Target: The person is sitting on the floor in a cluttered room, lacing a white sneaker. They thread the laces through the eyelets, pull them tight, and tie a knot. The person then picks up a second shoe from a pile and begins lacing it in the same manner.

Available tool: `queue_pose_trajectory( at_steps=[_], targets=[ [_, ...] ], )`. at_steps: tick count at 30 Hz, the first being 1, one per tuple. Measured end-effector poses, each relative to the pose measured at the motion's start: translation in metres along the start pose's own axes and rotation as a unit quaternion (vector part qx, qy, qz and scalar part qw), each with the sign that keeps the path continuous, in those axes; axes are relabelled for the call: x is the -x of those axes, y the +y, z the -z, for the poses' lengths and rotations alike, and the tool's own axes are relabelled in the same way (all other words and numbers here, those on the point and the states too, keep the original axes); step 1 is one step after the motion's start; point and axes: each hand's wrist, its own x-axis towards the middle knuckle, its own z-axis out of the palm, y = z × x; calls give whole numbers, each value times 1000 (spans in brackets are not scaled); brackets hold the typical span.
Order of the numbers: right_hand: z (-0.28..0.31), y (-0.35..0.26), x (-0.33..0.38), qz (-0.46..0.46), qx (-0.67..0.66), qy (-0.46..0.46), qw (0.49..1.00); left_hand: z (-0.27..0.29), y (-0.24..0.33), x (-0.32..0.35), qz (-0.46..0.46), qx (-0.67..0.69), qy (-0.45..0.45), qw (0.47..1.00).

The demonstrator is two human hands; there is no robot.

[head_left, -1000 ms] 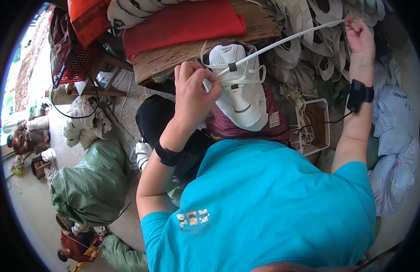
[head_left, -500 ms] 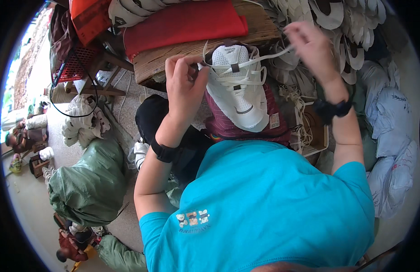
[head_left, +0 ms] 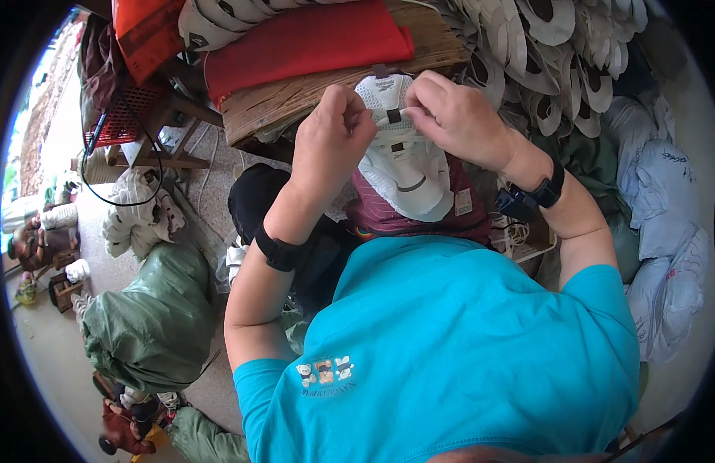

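A white sneaker [head_left: 409, 176] lies in front of me on a maroon striped cloth [head_left: 469, 193], its tongue pointing away from me. White shoelace [head_left: 387, 124] crosses the tongue between my hands. My left hand [head_left: 332, 137] is closed at the left eyelet edge, thumb against the bent fingers; what it pinches is hidden. On the opposite edge, my right hand [head_left: 464, 119] is closed, with thumb and forefinger pinching the shoelace beside the tongue. Both hands cover parts of the upper sides of the shoe.
Beyond the shoe is a wooden bench [head_left: 268, 108] with a red cloth [head_left: 311, 54] on it. Many pale shoe uppers [head_left: 554, 69] hang at the far right. White sacks [head_left: 666, 201] line the right side; a green sack [head_left: 153, 316] and a red basket [head_left: 122, 119] stand left.
My right hand has come left and down from the far right, where it held a lace stretched out, to the shoe. My left hand has shifted slightly right over its edge.
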Motion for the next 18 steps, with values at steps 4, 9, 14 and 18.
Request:
queue_pose_trajectory(
  at_steps=[4, 9, 14, 18],
  targets=[
    [2, -7, -4, -52, -117, 1, 992, 2, -31, 7, 15, 221, 30, 975],
    [1, 4, 0, -22, -58, -10, 998, 55, -58, 3, 76, 418, 156, 892],
    [-11, 26, -4, -168, -327, -88, 926, 122, -97, 19, 117, 437, 281, 846],
    [-12, 23, -8, -210, -319, -112, 917, 165, -127, 45, 117, 434, 318, 835]
  ],
)
